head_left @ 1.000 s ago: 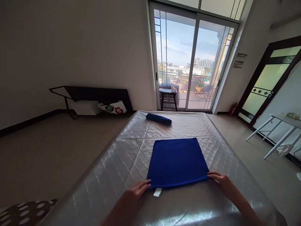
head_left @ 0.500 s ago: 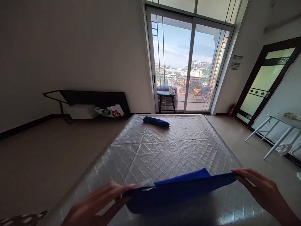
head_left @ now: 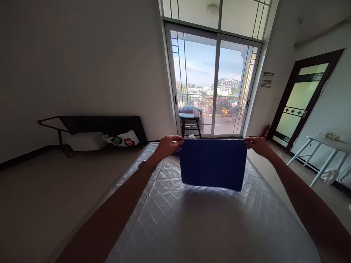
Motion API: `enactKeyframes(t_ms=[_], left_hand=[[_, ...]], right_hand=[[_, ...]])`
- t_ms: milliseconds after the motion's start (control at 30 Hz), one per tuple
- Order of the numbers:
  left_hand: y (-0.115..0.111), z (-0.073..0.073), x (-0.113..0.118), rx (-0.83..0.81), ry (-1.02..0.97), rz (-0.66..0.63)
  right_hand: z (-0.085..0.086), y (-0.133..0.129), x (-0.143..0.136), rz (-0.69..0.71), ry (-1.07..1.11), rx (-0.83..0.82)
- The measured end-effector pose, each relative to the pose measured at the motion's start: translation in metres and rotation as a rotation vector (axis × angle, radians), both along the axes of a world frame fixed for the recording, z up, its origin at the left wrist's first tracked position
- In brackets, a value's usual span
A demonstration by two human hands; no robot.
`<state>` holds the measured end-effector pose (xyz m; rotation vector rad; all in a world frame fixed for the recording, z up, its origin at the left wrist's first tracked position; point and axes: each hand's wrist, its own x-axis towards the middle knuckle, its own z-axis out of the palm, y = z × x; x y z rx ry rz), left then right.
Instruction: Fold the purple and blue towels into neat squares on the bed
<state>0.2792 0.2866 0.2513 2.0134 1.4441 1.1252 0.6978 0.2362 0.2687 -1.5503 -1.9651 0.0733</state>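
A dark blue folded cloth [head_left: 213, 164] hangs stretched between my two hands, its top edge level and its lower part loose. My left hand [head_left: 170, 145] pinches the upper left corner, and a band circles that wrist. The upper right corner is pinched by my right hand [head_left: 257, 146]. Below the cloth lies a mattress in shiny silver quilted covering [head_left: 164, 215]. The cloth hangs above its far half. Just behind the left top edge a small pale tag [head_left: 192, 136] sticks up. A bit of a dark blue roll shows under my left hand; the cloth covers most of it.
Beyond the mattress stands a stool [head_left: 189, 117] before sliding glass doors [head_left: 216, 84]. To the left are a black frame [head_left: 101, 124], a white box [head_left: 86, 141] and a printed bag [head_left: 122, 138]. A small table [head_left: 331, 142] stands right, near a dark-framed door [head_left: 304, 102].
Both hands have reached forward and up, away from me, carrying the cloth from near the mattress's front to over its far half. The cloth now hangs upright. My view has tilted up slightly.
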Motion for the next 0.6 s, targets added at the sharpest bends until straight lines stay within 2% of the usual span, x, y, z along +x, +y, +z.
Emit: enactKeyframes(t_ms=[100, 167, 200, 267, 400, 467, 533, 600], left_hand=[[0.039, 0.0, 0.016, 0.109, -0.073, 0.028], [0.057, -0.015, 0.027, 0.159, -0.054, 0.054], [0.063, -0.028, 0.034, 0.165, -0.036, 0.077], [0.069, -0.064, 0.047, 0.152, 0.009, 0.1], [0.057, -0.155, 0.071, 0.103, 0.139, 0.03], [0.048, -0.193, 0.076, 0.069, 0.211, -0.002], [0.043, -0.218, 0.076, 0.043, 0.273, -0.013], [0.042, -0.233, 0.074, 0.028, 0.325, -0.018]], right_hand=[[0.016, 0.045, 0.003, -0.063, 0.057, 0.037], [0.01, 0.067, 0.006, -0.113, 0.039, 0.075], [0.0, 0.075, 0.008, -0.152, 0.007, 0.073], [-0.032, 0.086, 0.01, -0.243, -0.074, 0.003], [-0.123, 0.086, 0.004, -0.339, -0.159, -0.197], [-0.163, 0.081, 0.001, -0.347, -0.185, -0.27], [-0.191, 0.075, 0.001, -0.352, -0.211, -0.318], [-0.206, 0.071, 0.004, -0.354, -0.237, -0.338]])
